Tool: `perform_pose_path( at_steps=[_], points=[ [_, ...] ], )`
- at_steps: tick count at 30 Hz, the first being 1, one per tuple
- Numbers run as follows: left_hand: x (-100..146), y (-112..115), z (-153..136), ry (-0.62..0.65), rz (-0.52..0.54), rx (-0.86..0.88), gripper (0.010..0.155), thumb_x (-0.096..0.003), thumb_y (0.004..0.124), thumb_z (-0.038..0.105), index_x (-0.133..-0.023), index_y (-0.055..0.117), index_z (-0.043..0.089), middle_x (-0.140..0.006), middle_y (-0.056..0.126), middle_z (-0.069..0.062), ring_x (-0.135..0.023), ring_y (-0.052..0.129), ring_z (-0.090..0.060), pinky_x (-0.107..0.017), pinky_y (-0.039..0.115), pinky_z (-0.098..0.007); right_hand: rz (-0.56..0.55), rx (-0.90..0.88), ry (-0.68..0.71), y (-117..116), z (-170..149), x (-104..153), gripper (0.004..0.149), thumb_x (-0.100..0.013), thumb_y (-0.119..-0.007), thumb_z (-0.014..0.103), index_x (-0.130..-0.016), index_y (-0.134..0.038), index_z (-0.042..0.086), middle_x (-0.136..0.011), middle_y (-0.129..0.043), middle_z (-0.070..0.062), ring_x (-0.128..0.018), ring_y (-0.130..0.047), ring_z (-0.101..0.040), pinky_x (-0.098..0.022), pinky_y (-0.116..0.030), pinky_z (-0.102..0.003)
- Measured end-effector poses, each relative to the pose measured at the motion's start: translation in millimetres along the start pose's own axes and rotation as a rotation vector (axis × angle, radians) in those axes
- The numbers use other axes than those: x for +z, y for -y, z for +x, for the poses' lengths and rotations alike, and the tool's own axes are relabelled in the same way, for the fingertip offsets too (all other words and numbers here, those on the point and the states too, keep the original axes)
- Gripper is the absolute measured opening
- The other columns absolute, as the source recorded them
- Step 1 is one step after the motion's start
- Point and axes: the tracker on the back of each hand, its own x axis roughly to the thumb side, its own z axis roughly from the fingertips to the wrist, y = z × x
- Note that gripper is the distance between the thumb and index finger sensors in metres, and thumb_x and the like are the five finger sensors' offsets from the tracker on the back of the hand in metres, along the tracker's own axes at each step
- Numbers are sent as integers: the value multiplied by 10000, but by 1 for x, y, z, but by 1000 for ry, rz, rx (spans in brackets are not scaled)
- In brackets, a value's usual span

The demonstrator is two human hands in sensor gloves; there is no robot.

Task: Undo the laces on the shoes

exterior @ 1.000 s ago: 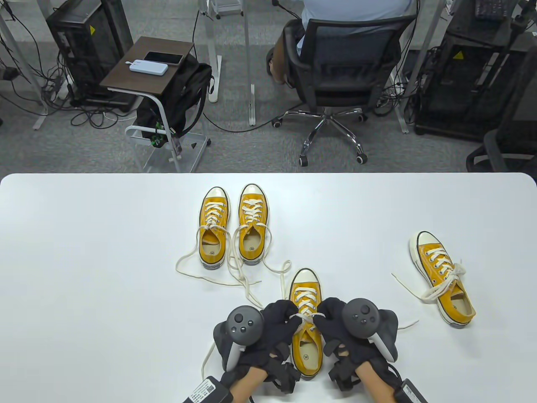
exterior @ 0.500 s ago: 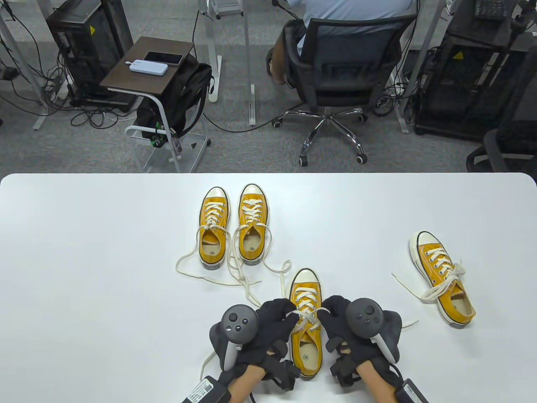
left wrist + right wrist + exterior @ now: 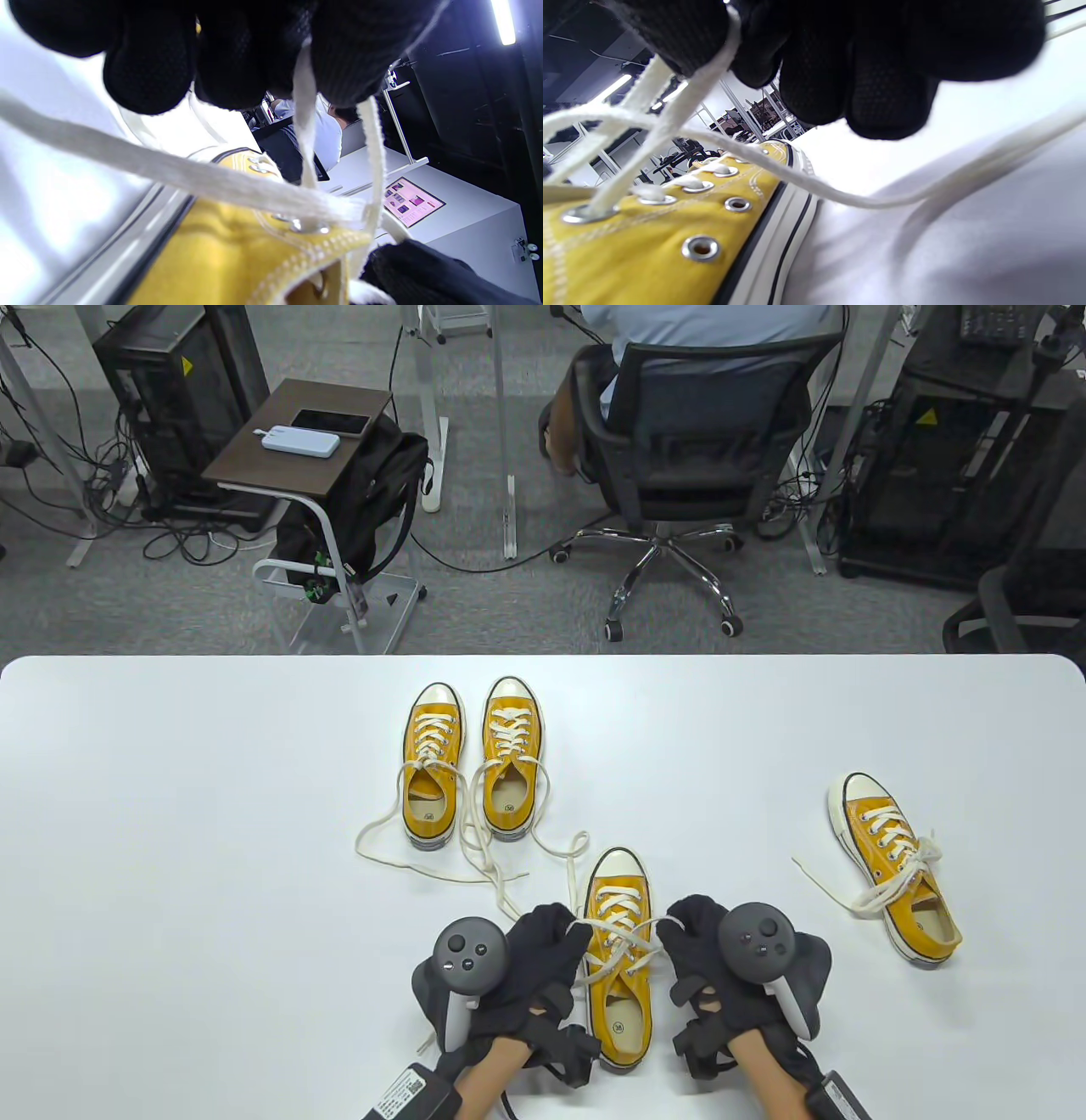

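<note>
A yellow sneaker (image 3: pixel 619 959) with white laces (image 3: pixel 618 937) stands at the table's front edge, between both gloved hands. My left hand (image 3: pixel 551 942) pinches a lace strand on the shoe's left side; the left wrist view shows that lace (image 3: pixel 303 127) running up into the fingers (image 3: pixel 237 63). My right hand (image 3: pixel 691 937) pinches a strand on the right side, and its lace (image 3: pixel 666 118) runs taut from an eyelet into the glove. The strands cross loosely over the tongue. Another sneaker (image 3: pixel 895 869), at the right, carries a tied bow.
A pair of yellow sneakers (image 3: pixel 471 763) stands farther back in the middle, its loose laces (image 3: pixel 475 857) trailing over the white table (image 3: pixel 212 857) toward the front shoe. Beyond the table are a seated person's office chair (image 3: pixel 679 458) and a side table (image 3: pixel 297 441).
Both hands have moved apart, the left leftward and the right rightward, drawing the laces out. The tight crossing over the tongue has opened into longer, looser strands.
</note>
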Motion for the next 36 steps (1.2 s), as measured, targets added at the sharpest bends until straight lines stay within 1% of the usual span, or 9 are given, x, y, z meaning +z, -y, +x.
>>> perform_pose_path(
  at_steps=[3,6,10,14,19,23,28,33,36],
  points=[
    [-1,-1,0,-10,14,-7,413,-478,768,381,-873,797,262,-879,857,-87,-667,928,-371,-455,810,-504,5,-9,-8,1,-1,-1,410,-461,-795,357,-832,-742,192,-755,-908,-161,-491,-977,-381,-240,-864,-438],
    [-1,-4,0,-8,28,-1,426,-469,788,356,-883,771,260,-891,837,-82,-679,920,-369,-460,808,-503,13,-17,-18,3,-2,-2,399,-459,-808,312,-834,-755,184,-743,-919,-155,-480,-978,-379,-230,-861,-435],
    [-3,-8,-3,-16,47,14,412,-459,794,462,-823,808,269,-857,869,-74,-666,931,-373,-454,812,-504,-9,-20,-42,6,-7,-3,408,-434,-836,382,-793,-756,205,-720,-927,-143,-467,-984,-369,-227,-865,-431],
    [-5,-14,-8,-37,66,17,382,-467,774,498,-762,870,276,-822,911,-74,-648,944,-384,-446,815,-510,-41,-42,-73,11,-14,-4,385,-440,-807,451,-751,-771,227,-723,-930,-154,-462,-986,-375,-226,-864,-428],
    [-6,-17,-10,-57,79,25,426,-481,757,370,-891,763,254,-927,810,-101,-703,905,-386,-472,798,-511,-48,-69,-94,15,-18,-6,408,-465,-797,328,-844,-749,184,-758,-917,-160,-472,-982,-376,-232,-860,-437],
    [-8,-19,-13,-67,75,32,429,-480,756,384,-889,756,253,-924,809,-97,-706,904,-384,-474,798,-508,-41,-77,-116,16,-23,-8,407,-449,-824,357,-815,-758,193,-743,-925,-155,-467,-984,-374,-231,-860,-438],
    [-9,-27,-17,-86,122,25,398,-469,757,500,-777,841,262,-872,872,-94,-669,931,-388,-453,810,-511,-70,-105,-153,21,-31,-9,395,-435,-828,426,-767,-775,219,-725,-936,-152,-455,-987,-372,-228,-862,-433],
    [-9,-28,-20,-99,120,33,424,-486,743,389,-886,765,250,-934,806,-104,-708,904,-389,-473,800,-508,-73,-126,-165,23,-32,-10,423,-465,-797,333,-855,-742,178,-766,-915,-164,-469,-982,-374,-235,-860,-435],
    [-11,-29,-22,-102,116,60,430,-480,749,348,-898,745,249,-943,790,-103,-720,898,-379,-480,799,-501,-66,-126,-177,25,-35,-11,399,-460,-808,324,-832,-774,184,-741,-936,-154,-465,-985,-374,-235,-860,-439]
  ],
)
